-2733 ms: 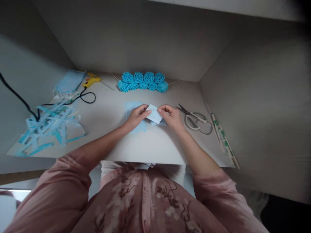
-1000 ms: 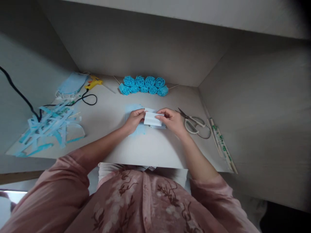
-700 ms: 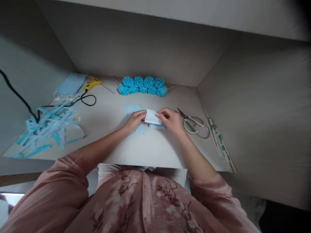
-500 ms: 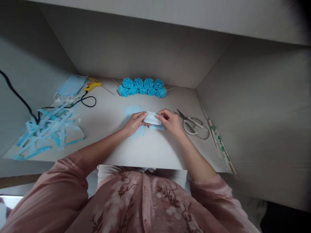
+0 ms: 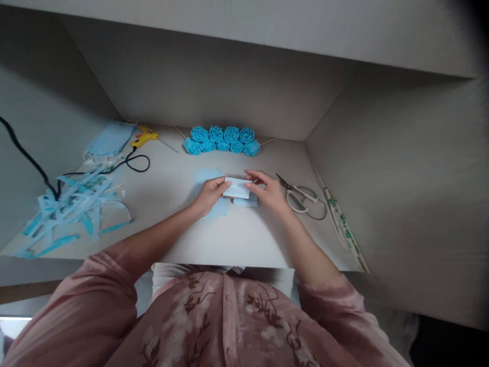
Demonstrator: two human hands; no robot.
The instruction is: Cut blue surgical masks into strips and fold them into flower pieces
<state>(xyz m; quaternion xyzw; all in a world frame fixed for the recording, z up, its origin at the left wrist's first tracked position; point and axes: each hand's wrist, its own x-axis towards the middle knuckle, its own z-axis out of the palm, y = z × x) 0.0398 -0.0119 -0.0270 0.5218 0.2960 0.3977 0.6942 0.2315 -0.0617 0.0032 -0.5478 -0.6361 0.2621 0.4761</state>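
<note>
In the head view, a small pale rectangular piece of folded mask fabric (image 5: 237,188) is raised a little above the table. My left hand (image 5: 211,195) pinches its left end, thumb on top. At the right end, my right hand (image 5: 267,191) has its thumb on the face of the piece, with the fingers curved behind and above it. A small stack of similar folded pieces (image 5: 245,202) lies just below, partly covered by the held one. Under my left hand, a light blue sheet (image 5: 206,176) rests flat on the table.
Scissors (image 5: 300,196) lie right of my right hand, beside wooden sticks in green-printed wrappers (image 5: 344,224). Blue fabric roses (image 5: 223,137) line the back. At left are a yellow glue gun (image 5: 144,135), face masks (image 5: 110,138) and a heap of blue strips (image 5: 72,204).
The held piece has turned so that a smooth, plain pale face shows toward me. My left thumb now lies on top of it, and my right fingers have lifted slightly apart.
</note>
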